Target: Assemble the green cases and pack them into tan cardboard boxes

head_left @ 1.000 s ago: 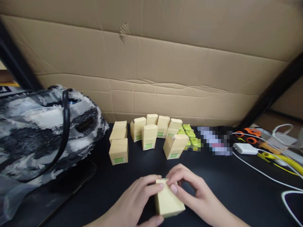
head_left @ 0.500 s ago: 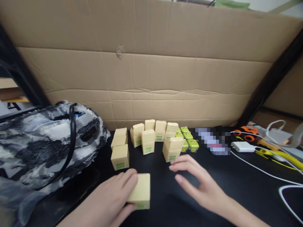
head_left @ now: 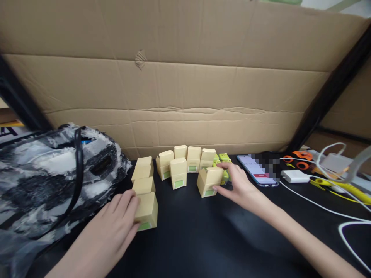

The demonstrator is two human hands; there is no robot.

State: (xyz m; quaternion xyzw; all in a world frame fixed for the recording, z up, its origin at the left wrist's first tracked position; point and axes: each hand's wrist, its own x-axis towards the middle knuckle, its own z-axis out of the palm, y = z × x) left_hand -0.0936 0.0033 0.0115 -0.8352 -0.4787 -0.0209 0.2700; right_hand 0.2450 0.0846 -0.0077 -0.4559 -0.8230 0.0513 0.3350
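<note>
My left hand is closed around the left side of a small closed cardboard box with a green label. That box stands at the near end of a row of similar closed boxes. My right hand has its thumb against the front of a box with a raised flap, and its index finger lies at the flap's upper right corner. Behind these fingers, small lime-green cases are partly hidden. Several more boxes with raised flaps stand in the middle.
A phone lies to the right, beside a white charger, white cables, a yellow coiled cord and an orange item. A black-and-white frayed bag sits at left. Behind rises a cardboard wall.
My left hand has carried its box left, to the end of the closed row. My right hand has moved forward and up to the flapped box.
</note>
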